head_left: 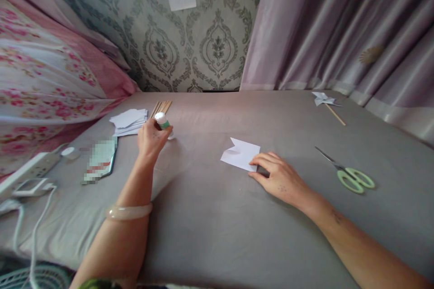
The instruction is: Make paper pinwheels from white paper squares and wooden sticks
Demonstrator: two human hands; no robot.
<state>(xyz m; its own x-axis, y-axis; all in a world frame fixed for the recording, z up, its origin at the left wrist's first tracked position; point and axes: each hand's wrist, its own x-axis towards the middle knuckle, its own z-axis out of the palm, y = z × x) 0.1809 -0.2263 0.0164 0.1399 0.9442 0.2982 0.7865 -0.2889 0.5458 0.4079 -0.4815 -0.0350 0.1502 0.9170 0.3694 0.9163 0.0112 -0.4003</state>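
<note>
My left hand (153, 137) is wrapped round a glue stick (164, 123) with a white cap and a green label, standing upright at the left. Part of its body is hidden behind my fingers. Towards the middle lies a white piece of paper (240, 153), with a notch in its far left side and a slight curl there. My right hand (276, 174) grips its near right corner between thumb and fingers.
Paper sheets (130, 120) and wooden sticks (162, 107) lie far left, near a phone (101, 160) and power strip (32, 171). Green-handled scissors (354, 179) lie right. A paper pinwheel (323, 98) on a stick lies far right. Curtains (305, 31) and a papered wall (217, 45) border the grey-covered surface (217, 235).
</note>
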